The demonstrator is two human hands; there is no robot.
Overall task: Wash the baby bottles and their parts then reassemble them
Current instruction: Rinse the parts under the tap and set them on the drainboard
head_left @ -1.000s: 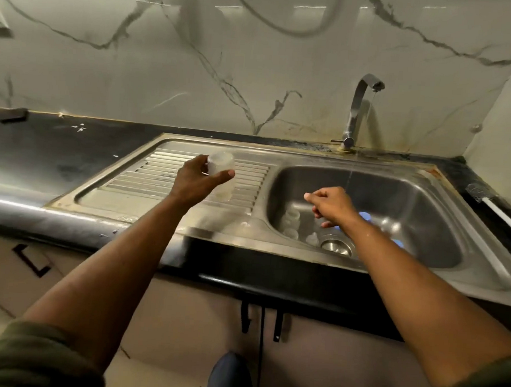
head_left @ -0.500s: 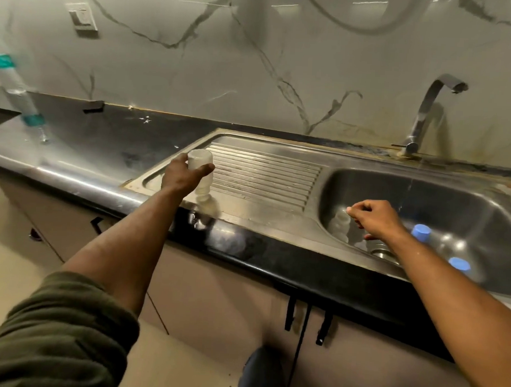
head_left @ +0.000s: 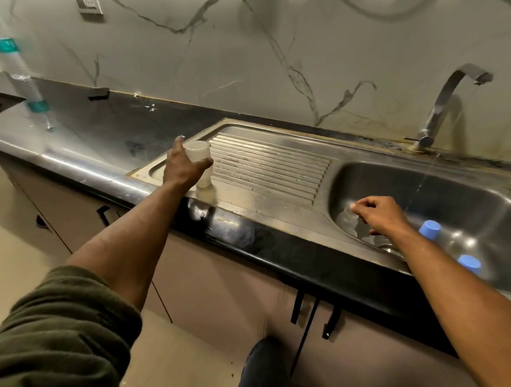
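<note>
One clear bottle, two blue caps, perhaps two pale parts in the sink basin, one tap.

Head view, down over sink

Clear plastic parts in sink: blurred, partly behind right hand.
Teal-banded clear bottle: motion-blurred, top cut off.

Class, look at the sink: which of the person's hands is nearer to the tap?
The right hand. It hangs over the sink basin, below and to the left of the tap. The left hand is farther off, gripping a clear bottle on the draining board's far end.
</note>
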